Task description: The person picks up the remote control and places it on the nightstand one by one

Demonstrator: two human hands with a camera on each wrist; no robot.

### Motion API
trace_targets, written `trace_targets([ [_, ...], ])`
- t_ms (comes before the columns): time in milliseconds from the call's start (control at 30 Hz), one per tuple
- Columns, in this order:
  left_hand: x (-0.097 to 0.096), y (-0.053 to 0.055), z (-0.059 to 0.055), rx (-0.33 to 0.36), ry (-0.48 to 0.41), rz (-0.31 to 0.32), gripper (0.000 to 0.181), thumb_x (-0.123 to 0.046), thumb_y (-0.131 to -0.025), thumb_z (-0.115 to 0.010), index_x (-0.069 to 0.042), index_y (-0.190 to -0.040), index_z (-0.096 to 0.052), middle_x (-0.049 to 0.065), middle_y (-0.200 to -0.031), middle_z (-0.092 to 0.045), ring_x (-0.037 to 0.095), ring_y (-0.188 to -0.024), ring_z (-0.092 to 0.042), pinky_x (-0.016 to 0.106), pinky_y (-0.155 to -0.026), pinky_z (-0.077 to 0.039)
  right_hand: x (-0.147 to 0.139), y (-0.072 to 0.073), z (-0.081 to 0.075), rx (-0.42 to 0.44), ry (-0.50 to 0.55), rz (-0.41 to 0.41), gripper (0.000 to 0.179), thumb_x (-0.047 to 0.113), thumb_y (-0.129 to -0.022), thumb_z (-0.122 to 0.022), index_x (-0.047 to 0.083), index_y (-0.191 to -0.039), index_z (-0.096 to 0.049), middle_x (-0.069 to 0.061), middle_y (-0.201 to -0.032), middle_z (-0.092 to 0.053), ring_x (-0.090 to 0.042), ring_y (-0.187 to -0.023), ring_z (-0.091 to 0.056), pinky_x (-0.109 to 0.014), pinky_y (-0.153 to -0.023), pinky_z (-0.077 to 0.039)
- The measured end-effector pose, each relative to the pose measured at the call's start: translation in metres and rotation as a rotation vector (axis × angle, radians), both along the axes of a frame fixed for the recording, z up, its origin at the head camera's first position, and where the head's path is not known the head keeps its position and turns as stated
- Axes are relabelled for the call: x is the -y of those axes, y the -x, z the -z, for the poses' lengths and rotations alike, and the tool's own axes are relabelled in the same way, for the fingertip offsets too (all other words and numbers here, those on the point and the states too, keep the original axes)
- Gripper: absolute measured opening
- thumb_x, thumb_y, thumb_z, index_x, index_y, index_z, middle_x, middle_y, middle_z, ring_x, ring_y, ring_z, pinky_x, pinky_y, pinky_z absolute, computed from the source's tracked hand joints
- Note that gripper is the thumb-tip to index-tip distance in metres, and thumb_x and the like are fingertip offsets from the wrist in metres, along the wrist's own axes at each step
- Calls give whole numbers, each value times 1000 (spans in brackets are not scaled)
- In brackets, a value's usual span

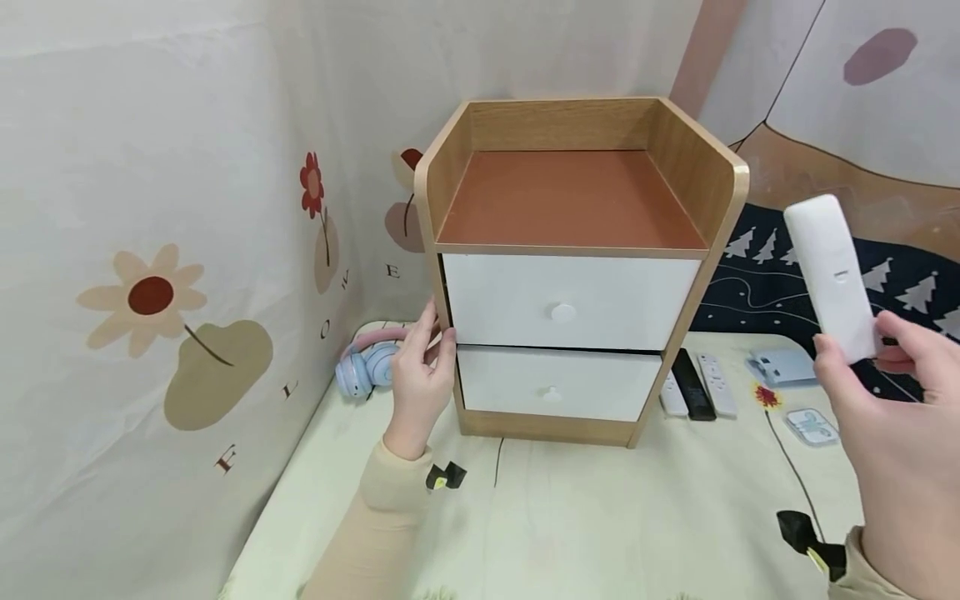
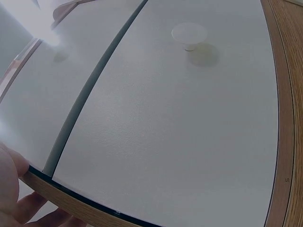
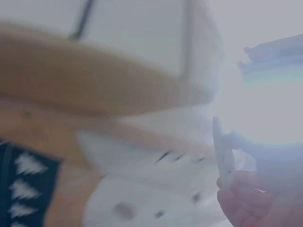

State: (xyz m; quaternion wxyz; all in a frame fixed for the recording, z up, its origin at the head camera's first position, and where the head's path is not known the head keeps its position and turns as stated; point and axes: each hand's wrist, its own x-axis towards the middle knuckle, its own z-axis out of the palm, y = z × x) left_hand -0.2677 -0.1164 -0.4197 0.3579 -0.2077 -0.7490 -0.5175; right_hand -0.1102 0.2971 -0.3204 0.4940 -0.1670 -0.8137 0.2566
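Observation:
A small wooden drawer cabinet (image 1: 547, 427) with two white drawer fronts stands on the table, its open top tray lined in brown. My left hand (image 1: 422, 375) grips the cabinet's left side edge, thumb at the front and fingers around the outer side, as the left wrist view also shows. Over to the right, my right hand (image 1: 900, 417) holds a white remote control (image 1: 832, 275) up in the air by its lower end, tilted. The upper drawer (image 1: 517, 300) and lower drawer (image 1: 510, 383) each have a round white knob. Glare washes out much of the right wrist view.
Pink-and-blue headphones (image 1: 367, 367) lie left of the cabinet by the wall. Right of it lie a black remote (image 1: 693, 387) between two white ones, a light blue item (image 1: 783, 367) and a small card-like case (image 1: 812, 427). Patterned cloth covers the walls.

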Motion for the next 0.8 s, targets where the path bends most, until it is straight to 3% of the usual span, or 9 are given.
trace_targets([
  [100,0,1,0,2,-7,8,55,-10,-110,-67,-5,-163,-52,20,-151,-69,38,-129,-75,42,-99,-67,14,-4,-17,-72,-20,-76,56,24,-94,-88,10,-146,-72,-19,-146,-73,25,-107,-43,4,-97,-37],
  [200,0,1,-1,4,-14,13,55,-10,-110,-67,-6,-163,-52,19,-152,-68,38,-130,-74,41,-100,-66,26,2,-31,-169,-86,-218,54,30,-92,-90,5,-138,-77,-22,-136,-77,25,-105,-50,1,-101,-42],
  [333,-2,3,0,7,-14,5,56,-11,-110,-68,-6,-163,-53,18,-155,-67,38,-129,-74,44,-99,-67,46,20,-50,-266,-144,-367,52,35,-85,-93,3,-125,-83,-19,-114,-83,26,-96,-56,0,-85,-43],
  [400,-2,4,0,12,-11,0,56,-11,-110,-68,-6,-163,-53,18,-157,-65,38,-129,-74,45,-99,-67,59,32,-59,-277,-149,-408,46,28,-80,-96,6,-119,-86,-19,-103,-84,27,-90,-57,-1,-75,-39],
  [567,-4,6,3,22,-1,-3,57,-13,-110,-68,-6,-164,-52,17,-159,-63,37,-131,-74,45,-100,-67,87,63,-80,-155,-166,-529,42,20,-78,-98,12,-118,-87,-16,-103,-86,28,-83,-58,-2,-67,-37],
  [700,-2,6,5,18,4,-8,57,-12,-110,-68,-7,-164,-52,17,-156,-66,36,-131,-74,45,-98,-67,106,90,-96,15,-187,-589,38,28,-86,-94,17,-122,-87,-12,-105,-87,0,-84,-77,-2,-67,-42],
  [800,1,6,6,14,4,-12,57,-12,-110,-68,-9,-165,-51,18,-155,-67,36,-131,-73,44,-99,-67,120,112,-107,151,-208,-617,37,35,-91,-89,18,-123,-86,-12,-100,-86,-23,-86,-79,-13,-72,-45],
])
